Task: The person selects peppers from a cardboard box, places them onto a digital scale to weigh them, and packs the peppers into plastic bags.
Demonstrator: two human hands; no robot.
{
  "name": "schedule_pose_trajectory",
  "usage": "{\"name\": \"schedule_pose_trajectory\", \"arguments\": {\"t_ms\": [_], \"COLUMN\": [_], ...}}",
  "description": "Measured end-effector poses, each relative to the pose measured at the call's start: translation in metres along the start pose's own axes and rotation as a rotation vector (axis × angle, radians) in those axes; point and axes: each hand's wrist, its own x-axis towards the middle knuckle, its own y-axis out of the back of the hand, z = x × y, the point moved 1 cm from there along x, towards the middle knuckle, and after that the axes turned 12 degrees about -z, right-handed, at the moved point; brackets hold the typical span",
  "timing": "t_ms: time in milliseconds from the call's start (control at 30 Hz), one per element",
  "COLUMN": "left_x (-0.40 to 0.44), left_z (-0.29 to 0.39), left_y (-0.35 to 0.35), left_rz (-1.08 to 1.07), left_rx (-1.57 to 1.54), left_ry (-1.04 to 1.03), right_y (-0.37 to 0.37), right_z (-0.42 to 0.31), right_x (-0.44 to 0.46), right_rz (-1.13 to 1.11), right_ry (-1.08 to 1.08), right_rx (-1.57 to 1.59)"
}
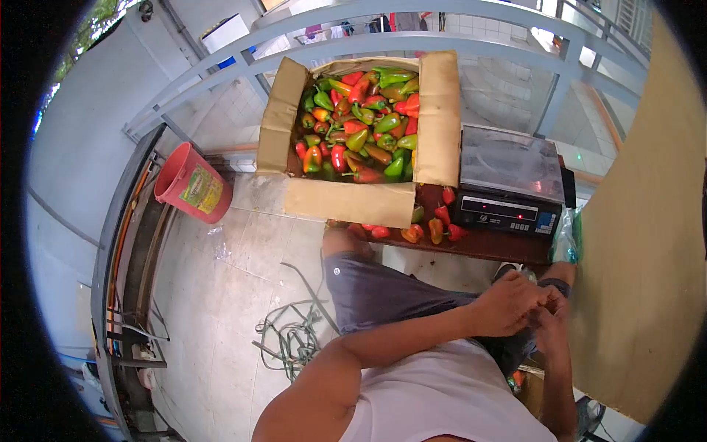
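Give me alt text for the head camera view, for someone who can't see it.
The wearer's left hand and right hand meet near one knee, what they hold unclear. Ahead, an open cardboard box of red and green peppers stands beside a digital scale, loose peppers nearby; a red bucket and tangled strapping are further left.

From my end I see peppers (359,125) in red, green and orange — some blotched brown — against a tan carton (438,118). The scale (482,210) is black with a grey top and red lights. I pick out a pinkish-red bucket (171,177) with a yellow-and-green label (200,193), blue-grey railings (557,92), dark grey shorts (390,291), a white shirt (442,398), green strapping (291,342).
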Motion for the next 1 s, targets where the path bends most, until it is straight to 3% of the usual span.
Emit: {"name": "schedule_pose_trajectory", "arguments": {"t_ms": [100, 233, 267, 333, 400, 500, 567, 600, 633, 667, 700, 767, 800, 833, 867, 900, 933, 967, 1000], "left_x": [0.009, 0.030, 0.030, 0.025, 0.011, -0.026, -0.062, -0.074, -0.098, -0.123, -0.141, -0.224, -0.231, -0.244, -0.223, -0.197, -0.186, -0.158, -0.168], "left_z": [-0.001, -0.001, -0.002, -0.009, -0.022, -0.039, -0.044, -0.034, -0.060, -0.059, -0.059, -0.136, -0.128, -0.141, -0.121, -0.104, -0.098, -0.071, -0.097], "left_y": [-0.015, -0.030, -0.030, -0.029, -0.007, 0.078, 0.180, 0.223, 0.280, 0.340, 0.382, 0.464, 0.464, 0.460, 0.430, 0.393, 0.369, 0.342, 0.327], "left_rz": [-0.089, -0.201, -0.163, -0.077, -0.141, -0.127, 0.168, 0.533, 0.844, 0.866, 0.986, 1.188, 1.130, 1.024, 0.864, 0.856, 0.780, 0.704, 0.591], "left_rx": [-0.102, -0.386, -0.301, -0.125, -0.059, 0.183, 0.620, 0.402, 0.712, 1.127, 1.274, 0.752, 0.343, 0.065, 0.347, 0.512, 0.629, 0.500, 0.741], "left_ry": [0.028, 0.233, 0.148, -0.010, 0.019, 0.121, 0.211, 0.549, 0.474, 0.332, 0.513, 0.570, 0.831, 0.793, 0.973, 0.809, 0.965, 1.016, 0.920], "right_y": [-0.005, 0.019, 0.037, 0.075, 0.099, 0.118, 0.115, 0.112, 0.110, 0.107, 0.106, 0.106, 0.107, 0.109, 0.111, 0.113, 0.115, 0.116, 0.118], "right_z": [-0.007, -0.029, -0.025, -0.015, -0.020, -0.014, 0.004, 0.015, 0.028, 0.041, 0.054, 0.078, 0.088, 0.094, 0.098, 0.100, 0.100, 0.100, 0.097], "right_x": [-0.016, -0.059, -0.079, -0.121, -0.167, -0.219, -0.238, -0.240, -0.239, -0.236, -0.234, -0.230, -0.227, -0.224, -0.222, -0.220, -0.218, -0.216, -0.215], "right_rz": [0.203, 0.251, 0.308, 0.207, 0.128, 0.013, -0.043, -0.052, -0.056, -0.055, -0.047, -0.026, -0.018, -0.010, -0.003, 0.000, 0.006, 0.012, 0.014], "right_ry": [0.046, -0.039, -0.054, 0.000, -0.124, -0.473, -0.716, -0.797, -0.856, -0.913, -0.929, -0.951, -0.950, -0.947, -0.941, -0.925, -0.916, -0.901, -0.880], "right_rx": [-0.070, -0.271, -0.346, -0.405, -0.116, -0.158, -0.245, -0.305, -0.365, -0.446, -0.521, -0.675, -0.747, -0.807, -0.860, -0.910, -0.955, -1.002, -1.048]}}
